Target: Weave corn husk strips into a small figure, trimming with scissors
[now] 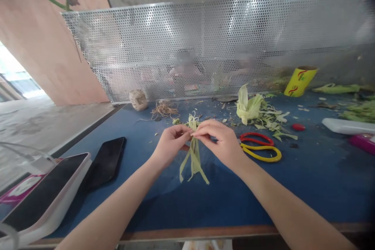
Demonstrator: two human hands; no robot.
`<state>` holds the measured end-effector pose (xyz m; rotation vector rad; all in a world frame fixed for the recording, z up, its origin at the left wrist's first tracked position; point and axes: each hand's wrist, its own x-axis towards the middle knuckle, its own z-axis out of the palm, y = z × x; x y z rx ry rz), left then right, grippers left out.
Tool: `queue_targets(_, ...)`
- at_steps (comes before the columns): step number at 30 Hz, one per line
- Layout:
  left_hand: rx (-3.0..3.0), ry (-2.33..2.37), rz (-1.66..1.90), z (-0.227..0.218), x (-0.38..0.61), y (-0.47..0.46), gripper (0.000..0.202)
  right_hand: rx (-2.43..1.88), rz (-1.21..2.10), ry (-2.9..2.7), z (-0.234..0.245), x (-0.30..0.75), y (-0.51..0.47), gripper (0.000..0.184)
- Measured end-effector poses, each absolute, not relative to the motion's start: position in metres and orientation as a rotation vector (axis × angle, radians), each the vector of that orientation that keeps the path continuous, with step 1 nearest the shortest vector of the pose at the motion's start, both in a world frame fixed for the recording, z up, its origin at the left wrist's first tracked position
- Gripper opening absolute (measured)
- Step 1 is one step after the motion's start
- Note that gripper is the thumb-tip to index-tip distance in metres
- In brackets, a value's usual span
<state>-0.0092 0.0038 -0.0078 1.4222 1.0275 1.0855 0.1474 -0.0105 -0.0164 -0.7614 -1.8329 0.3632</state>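
Note:
Over the blue table (307, 187), my left hand (169, 145) and my right hand (220, 141) meet at the middle, both pinched on a small bundle of pale green leaf strips (193, 156). The strips' upper ends stick up between my fingers and the lower ends hang down, splayed, just above the tabletop. Scissors with a red and a yellow handle (259, 147) lie flat right beside my right hand.
A pile of green husk leaves (258, 113) lies behind the scissors. A yellow cup (300, 81) stands by the perforated metal screen (205, 43). A black phone (106, 161) and a white-edged device (43, 199) lie left. Dry fibres (164, 110), a small red object (298, 127) and a white tray (347, 126) sit around.

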Motion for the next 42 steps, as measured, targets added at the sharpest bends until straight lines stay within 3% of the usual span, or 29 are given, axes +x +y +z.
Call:
queue_targets(5,1.454,1.024,1.068,-0.008,-0.007,0.003,0.016,-0.742,0.445,-1.795,-0.017,0.147,-0.009,0.012)
queue_targets(9,1.512,1.017,1.141,-0.004,-0.007,0.002,0.013,-0.737,0.985,-1.461,-0.020,0.145,-0.003,0.002)
queue_targets(15,1.748,0.954,1.172,0.001,-0.008,-0.001,0.011,-0.556,1.590,-0.935,-0.015,0.144,-0.001,0.013)
queue_targets(28,1.850,0.751,1.185,0.002,-0.013,-0.003,0.009,-0.712,1.827,-1.090,-0.006,0.155,-0.010,0.022)
queue_targets(34,1.675,0.538,1.118,0.000,-0.013,-0.002,0.042,-0.639,1.920,-1.128,-0.005,0.159,-0.011,0.029)
queue_targets(42,1.574,0.528,1.146,0.003,-0.010,-0.010,0.047,-0.656,1.973,-1.205,0.000,0.161,-0.013,0.037)
